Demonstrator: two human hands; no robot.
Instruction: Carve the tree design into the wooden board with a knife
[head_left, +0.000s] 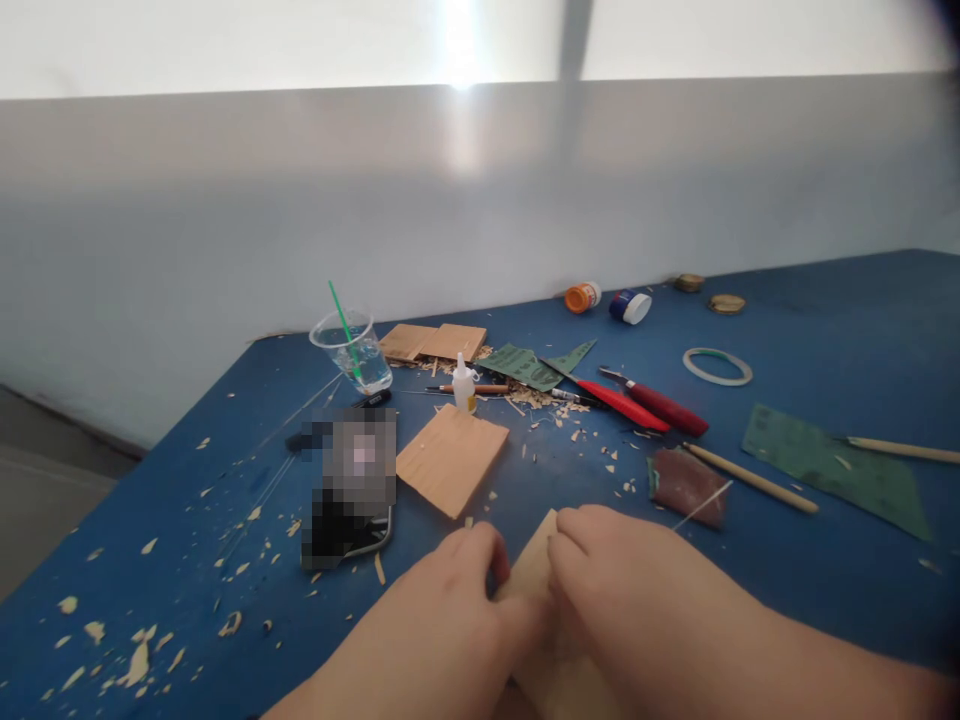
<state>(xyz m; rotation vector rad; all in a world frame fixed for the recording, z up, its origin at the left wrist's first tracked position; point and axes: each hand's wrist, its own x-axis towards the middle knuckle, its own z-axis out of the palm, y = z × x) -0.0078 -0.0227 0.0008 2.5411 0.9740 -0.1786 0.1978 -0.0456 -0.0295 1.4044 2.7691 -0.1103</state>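
Observation:
A pale flat piece of wood (531, 560) lies at the bottom middle, between my two hands and partly covered by them. My left hand (450, 610) is closed on its left side, with the thumb across the wood and the fingers curled at its edge. Over the right side bends my right hand (637, 580), its fingers curled in and pressed against the wood. Whatever is under those fingers is hidden. Just beyond my left hand lies a thin square wooden board (454, 460).
A phone (352, 490), partly blurred out, and a plastic cup of water (360, 355) stand left. Behind are a glue bottle (463, 387) and more boards (454, 342). Right lie brown sandpaper (688, 488), a red-handled tool (667, 408) and green sandpaper (840, 470). Wood shavings litter the blue table (187, 540).

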